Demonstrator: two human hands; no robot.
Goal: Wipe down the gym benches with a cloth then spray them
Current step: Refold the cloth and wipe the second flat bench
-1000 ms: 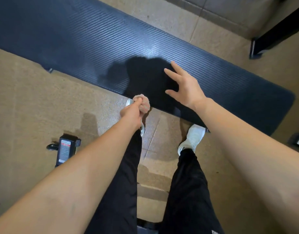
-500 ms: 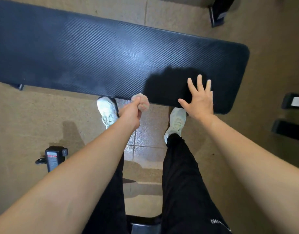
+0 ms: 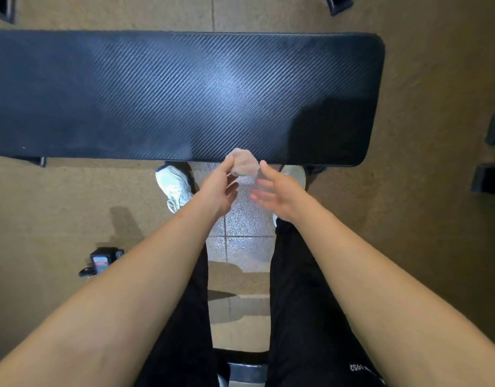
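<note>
A black padded gym bench (image 3: 157, 93) with a ribbed surface runs across the upper half of the view. A small pinkish cloth (image 3: 244, 165), bunched up, hangs at the bench's near edge. My left hand (image 3: 219, 188) pinches it between thumb and fingertips. Just to its right, my right hand (image 3: 271, 191) is blurred, with fingers spread and reaching toward the cloth; whether it touches the cloth is unclear.
I stand on a tan floor in black trousers and white shoes (image 3: 175, 187). A small black device with a red label (image 3: 102, 261) lies on the floor at left. Black equipment feet (image 3: 488, 177) sit at the right edge and top corners.
My right hand has left the bench top and come in beside the cloth. My view has shifted so the bench lies square across the frame.
</note>
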